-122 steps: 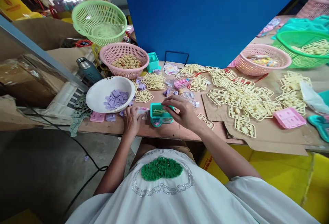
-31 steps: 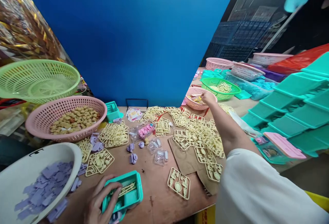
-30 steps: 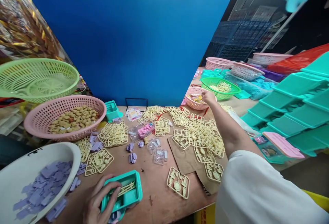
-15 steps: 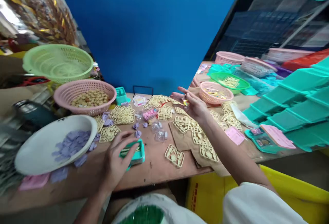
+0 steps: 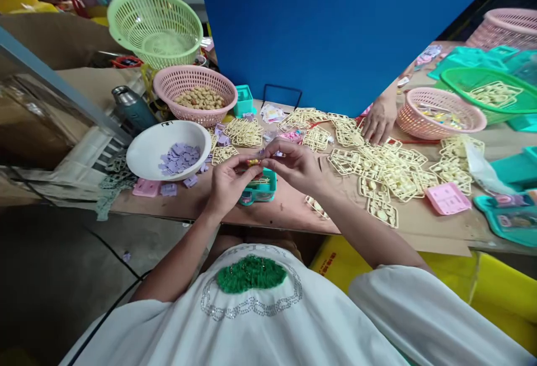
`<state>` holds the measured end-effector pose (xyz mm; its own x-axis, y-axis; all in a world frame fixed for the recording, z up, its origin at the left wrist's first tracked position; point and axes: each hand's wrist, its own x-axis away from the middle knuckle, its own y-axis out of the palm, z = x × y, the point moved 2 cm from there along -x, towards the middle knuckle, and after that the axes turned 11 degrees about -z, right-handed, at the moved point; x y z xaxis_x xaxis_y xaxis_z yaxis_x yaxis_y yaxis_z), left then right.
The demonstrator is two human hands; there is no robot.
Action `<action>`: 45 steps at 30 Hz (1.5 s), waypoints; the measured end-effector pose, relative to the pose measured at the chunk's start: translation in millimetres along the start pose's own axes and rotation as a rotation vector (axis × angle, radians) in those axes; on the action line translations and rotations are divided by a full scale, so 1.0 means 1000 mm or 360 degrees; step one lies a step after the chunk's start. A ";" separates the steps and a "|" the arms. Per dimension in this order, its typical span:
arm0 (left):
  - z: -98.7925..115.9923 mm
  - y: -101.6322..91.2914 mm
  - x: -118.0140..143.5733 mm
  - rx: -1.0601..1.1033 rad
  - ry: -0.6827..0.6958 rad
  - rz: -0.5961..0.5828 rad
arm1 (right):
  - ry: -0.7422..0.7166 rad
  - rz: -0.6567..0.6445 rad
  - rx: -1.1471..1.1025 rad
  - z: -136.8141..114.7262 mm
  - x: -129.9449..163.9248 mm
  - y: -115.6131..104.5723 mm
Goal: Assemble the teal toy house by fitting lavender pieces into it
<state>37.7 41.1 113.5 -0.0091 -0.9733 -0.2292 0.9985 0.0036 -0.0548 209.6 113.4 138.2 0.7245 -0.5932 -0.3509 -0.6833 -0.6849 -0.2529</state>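
Note:
My left hand (image 5: pixel 229 182) and my right hand (image 5: pixel 296 165) meet above the table, fingertips closed in a pinch. Between them is a small yellow-and-red piece (image 5: pixel 253 162), too small to name more exactly. Just below sits a teal plastic box (image 5: pixel 257 193) holding cream sticks or sprue parts, partly covered by my hands. Flat cream plastic sprue frames (image 5: pixel 394 171) lie in a heap right of my right hand. One cream frame (image 5: pixel 316 207) is half hidden under my right forearm.
At left stand a white bowl (image 5: pixel 140 156) of purple pieces, a pink basket (image 5: pixel 168 83) of tan pieces, a green basket (image 5: pixel 119 16) and a flask (image 5: pixel 133 109). Another person's hand (image 5: pixel 381 117) rests on the frames near a pink basket (image 5: pixel 440 97). A blue panel (image 5: pixel 327 30) rises behind.
My right hand has come left and down from over the frames with the small piece. My left hand has lifted off the teal box to meet it. The view has tilted down and shifted.

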 end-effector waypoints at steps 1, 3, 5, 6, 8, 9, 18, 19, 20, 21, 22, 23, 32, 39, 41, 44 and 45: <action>-0.004 -0.005 0.002 -0.0190 0.0052 -0.0027 | -0.0008 0.0032 0.0117 0.000 0.001 -0.002; -0.013 -0.013 0.006 -0.0700 0.0148 -0.0125 | -0.0011 0.0055 0.0405 0.002 0.005 -0.004; -0.023 -0.018 0.011 -0.1183 0.0189 -0.0252 | -0.0014 -0.0010 0.0662 0.006 0.007 -0.005; -0.027 -0.019 0.014 -0.1350 0.0189 -0.0302 | -0.0008 -0.0074 0.0754 0.009 0.008 -0.004; -0.035 -0.020 0.019 -0.1516 0.0184 -0.0347 | 0.0019 -0.0209 0.0892 0.016 0.009 0.001; -0.037 -0.020 0.021 -0.1539 0.0192 -0.0348 | 0.0040 -0.0261 0.0962 0.019 0.008 0.003; -0.048 -0.020 0.028 -0.1341 0.0306 -0.0274 | 0.0066 -0.0528 0.1555 0.034 -0.007 0.021; -0.048 -0.020 0.028 -0.1334 0.0296 -0.0260 | 0.0095 -0.0566 0.1577 0.036 -0.007 0.023; -0.049 -0.020 0.029 -0.1325 0.0283 -0.0242 | 0.0116 -0.0589 0.1575 0.038 -0.006 0.023; -0.049 -0.021 0.029 -0.1310 0.0273 -0.0225 | 0.0122 -0.0581 0.1553 0.038 -0.005 0.023; -0.049 -0.021 0.030 -0.1289 0.0266 -0.0211 | 0.0112 -0.0535 0.1519 0.038 -0.003 0.022; -0.050 -0.022 0.030 -0.1262 0.0260 -0.0198 | 0.0088 -0.0465 0.1483 0.037 -0.001 0.019; -0.062 -0.026 0.026 -0.1026 0.0233 -0.0248 | 0.0042 -0.0425 0.1520 0.033 0.026 0.009; -0.071 -0.046 0.047 -0.0840 0.0054 -0.0323 | 0.0104 0.0153 0.1219 0.019 0.061 -0.017; -0.074 -0.048 0.050 -0.0788 0.0014 -0.0356 | 0.0144 0.0155 0.1156 0.022 0.069 -0.018; -0.077 -0.046 0.049 -0.0741 -0.0032 -0.0471 | 0.0172 0.0029 0.1030 0.037 0.075 -0.007; -0.078 -0.044 0.047 -0.0736 -0.0033 -0.0507 | 0.0187 -0.0028 0.0977 0.043 0.075 -0.002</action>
<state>-10.5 12.6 29.7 -0.3004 -0.9472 -0.1125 0.8188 -0.1955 -0.5398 261.4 88.8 73.5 0.7175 -0.6505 -0.2493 -0.5730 -0.3477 -0.7421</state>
